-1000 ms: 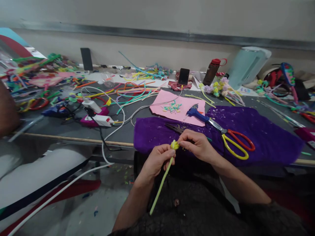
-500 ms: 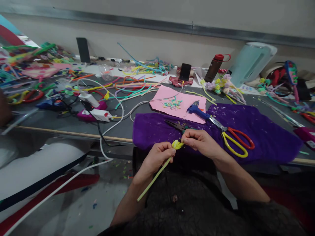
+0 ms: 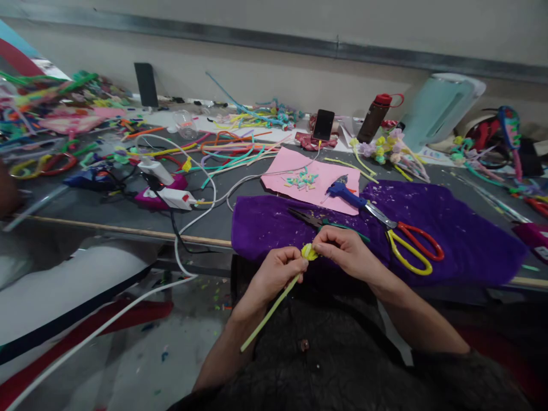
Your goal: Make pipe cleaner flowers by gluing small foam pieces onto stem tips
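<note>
Pinching the curled yellow-green fuzzy pipe cleaner [image 3: 306,252] at its coiled tip, my right hand [image 3: 349,254] keeps a closed grip. My left hand [image 3: 276,273] grips its straight stem, beside the purple cloth [image 3: 449,228] on the bench [image 3: 85,211].

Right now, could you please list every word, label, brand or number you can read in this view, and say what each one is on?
None can be read.
The white and red power strip shows no legible marking.
The dark bottle with a red cap has no readable label.
The screen of the black phone is dark.
The magenta box at the right edge carries a pale label, too small and blurred to read.
</note>
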A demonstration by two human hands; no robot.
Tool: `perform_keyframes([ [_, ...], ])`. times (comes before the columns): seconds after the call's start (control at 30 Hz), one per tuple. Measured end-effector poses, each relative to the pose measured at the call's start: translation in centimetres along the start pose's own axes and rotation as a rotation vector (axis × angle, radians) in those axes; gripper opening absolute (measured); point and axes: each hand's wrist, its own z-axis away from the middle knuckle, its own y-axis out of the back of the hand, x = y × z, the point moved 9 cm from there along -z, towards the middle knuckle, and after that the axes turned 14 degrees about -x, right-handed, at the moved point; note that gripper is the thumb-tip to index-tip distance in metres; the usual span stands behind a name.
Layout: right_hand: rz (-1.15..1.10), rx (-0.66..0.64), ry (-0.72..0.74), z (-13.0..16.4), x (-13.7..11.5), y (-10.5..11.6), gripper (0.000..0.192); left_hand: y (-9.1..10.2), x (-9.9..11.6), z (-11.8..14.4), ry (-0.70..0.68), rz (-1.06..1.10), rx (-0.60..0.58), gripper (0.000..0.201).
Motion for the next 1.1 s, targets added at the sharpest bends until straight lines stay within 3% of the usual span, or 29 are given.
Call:
perform_keyframes([
  [0.63, 0.023, 0.086, 0.039, 0.2, -0.5, -0.1, 0.017, 0.0, 0.0, 0.0, 0.003, 0.057, 0.016, 0.022],
  [1.1, 0.208, 0.150, 0.095, 0.4, -1.2, -0.3, 0.012, 0.1, 0.3, 0.0, 0.001, 0.041, 0.021, 0.023],
])
